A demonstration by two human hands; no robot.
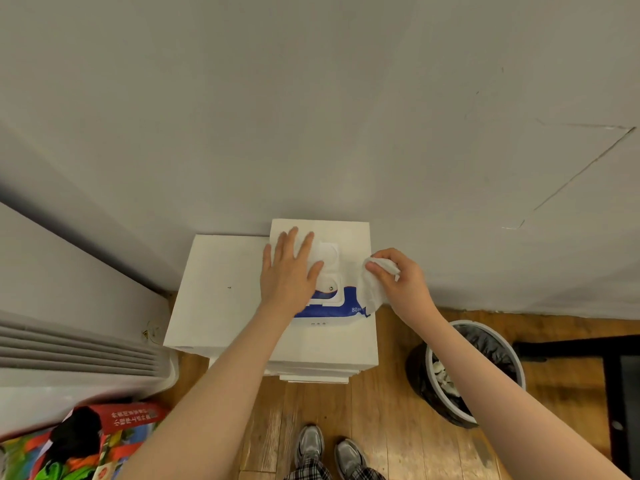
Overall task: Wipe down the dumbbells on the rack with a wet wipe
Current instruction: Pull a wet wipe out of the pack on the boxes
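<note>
A blue and white pack of wet wipes [341, 306] lies on a stack of white boxes [221, 289] against the wall, its white flip lid [327, 252] raised. My left hand [289, 271] rests flat on the pack with straight fingers, next to the lid. My right hand [403, 277] pinches a crumpled white wet wipe [372, 282] just to the right of the pack, and the wipe hangs down over the pack's right end. No dumbbells or rack are in view.
A grey bin with a black liner [474, 372] stands on the wooden floor at the right, used wipes inside. A white air-conditioning unit [79, 355] sits at the left, colourful bags [83, 441] below it. A dark frame [609, 375] is at far right.
</note>
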